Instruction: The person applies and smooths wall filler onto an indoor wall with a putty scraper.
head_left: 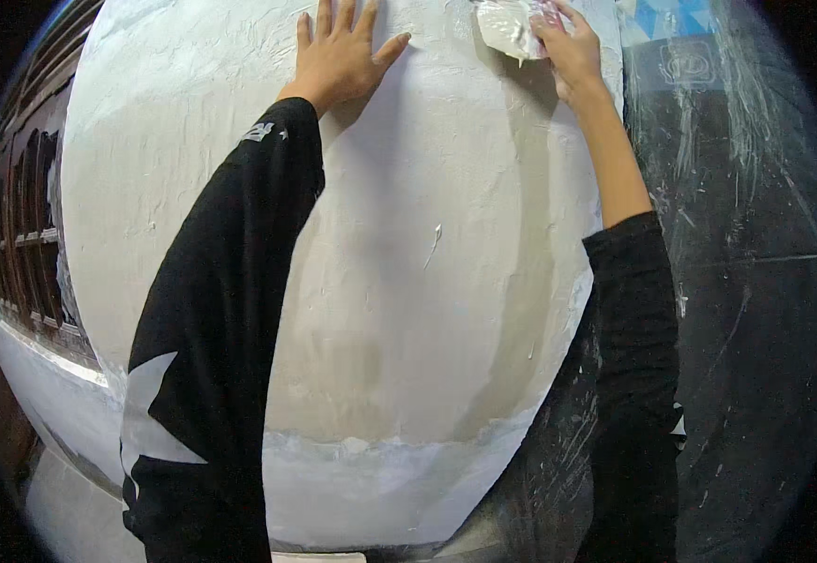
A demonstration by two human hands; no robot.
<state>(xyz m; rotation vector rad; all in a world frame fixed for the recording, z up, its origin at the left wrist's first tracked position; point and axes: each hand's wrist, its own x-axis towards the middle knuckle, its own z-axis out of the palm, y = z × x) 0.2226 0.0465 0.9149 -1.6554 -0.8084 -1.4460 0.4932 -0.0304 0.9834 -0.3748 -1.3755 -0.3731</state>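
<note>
My left hand point(341, 61) lies against the cream-white wall point(408, 235), palm down with its fingers spread and nothing in it. Up at the top right, my right hand point(572, 52) is closed round the edge of a putty spreader point(510, 30). Thick white paste covers the spreader, and a drip hangs from its lower edge. Its handle, if it has one, is hidden by my fingers and the paste. White smears show on my right fingertips. A small raised streak of paste point(435, 244) sticks to the wall below and between my hands.
A dark wooden window or door frame with bars point(38, 225) stands at the far left. On the right, a black surface point(755, 328) carries white scratches and drips, with a blue-and-white patterned patch point(666, 17) above it. A rougher white band point(371, 488) runs along the wall's bottom.
</note>
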